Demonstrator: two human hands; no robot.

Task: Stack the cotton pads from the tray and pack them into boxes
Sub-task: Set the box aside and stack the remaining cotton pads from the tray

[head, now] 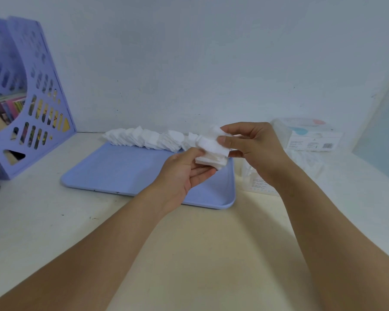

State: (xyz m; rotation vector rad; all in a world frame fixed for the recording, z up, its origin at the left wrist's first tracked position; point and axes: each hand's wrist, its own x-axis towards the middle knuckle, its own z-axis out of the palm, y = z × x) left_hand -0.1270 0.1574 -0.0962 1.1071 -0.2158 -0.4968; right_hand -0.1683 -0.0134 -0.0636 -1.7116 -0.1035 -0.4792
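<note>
Both hands meet above the far right corner of the blue tray (112,167), working one small stack of cotton pads (211,153) between them. The left hand (184,171) lies palm-up beneath the stack, its fingers curled around the lower pads so that they rest against the palm and fingertips. The right hand (247,144) comes in from the other side and closes on the top of the stack, thumb pressed on the near face and the other fingers wrapped behind, so both hands are gripping the same bundle. The stack sits tilted, its flat faces turned roughly toward the camera, with the upper pads fanned a little out of line with the lower ones. The remaining pads (144,140) form a long, slumped row along the far edge of the tray, running away from the left of the hands; its near end lies just behind the held stack, closer to the right hand's fingertips than to the left palm. The clear boxes (310,140) stand to the right of the right hand, beyond its wrist, one partly hidden behind the forearm. By my reading, the stack is being squared up, and the move that follows turns on one fact: the boxes lie on the right hand's side, so the bundle would travel rightward, away from the row. Whether any box is already open I cannot tell.
</note>
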